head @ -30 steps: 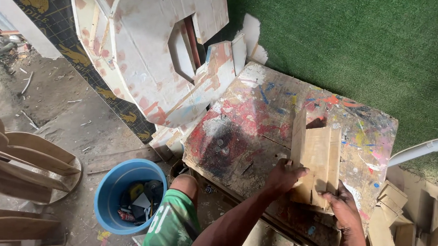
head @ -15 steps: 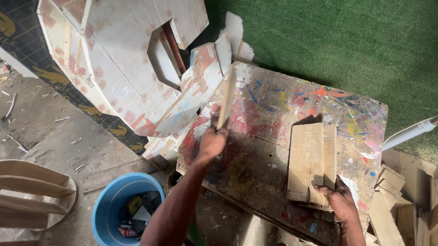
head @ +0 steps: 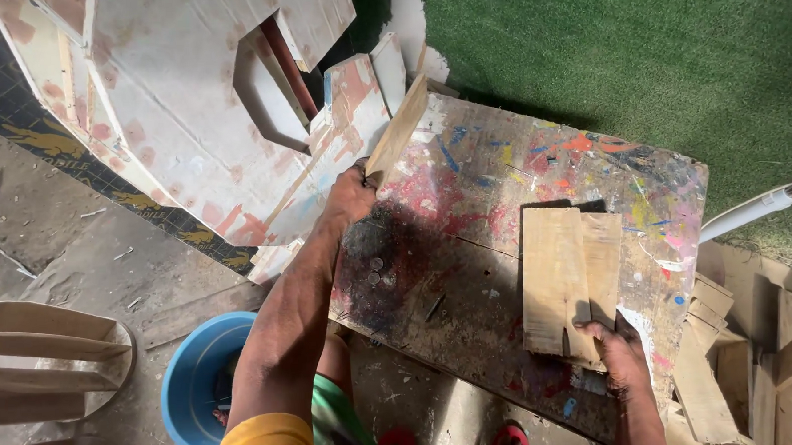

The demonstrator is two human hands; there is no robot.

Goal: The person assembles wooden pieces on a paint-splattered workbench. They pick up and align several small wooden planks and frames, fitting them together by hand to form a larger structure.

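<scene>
Workbench (head: 493, 200), paint-splattered, serves as my landmark throughout. At its far left corner my left hand (head: 349, 198) is closed around the lower end of a narrow wood strip (head: 398, 130), which slants up and away past the workbench's edge toward the white cut-out panels (head: 168, 108) leaning beside it. At the near right part of the workbench my right hand (head: 617, 357) presses its fingers (head: 597, 334) on the near edge of 2 flat boards (head: 569, 282) lying side by side on the top; I see the hand closed on the boards' edge, thumb hidden, so I cannot tell how firmly it grips. Dark sooty patch (head: 389, 258) sits on the workbench between the 2 hands, with 2 small round metal pieces on it. Blue bucket (head: 194, 383) stands on the ground below the workbench's left near corner. Stacked wood offcuts (head: 758, 358) lie just right of the workbench. Green turf (head: 638, 52) lies beyond its far side, and a white pole (head: 760, 207) slants out past its right edge.
</scene>
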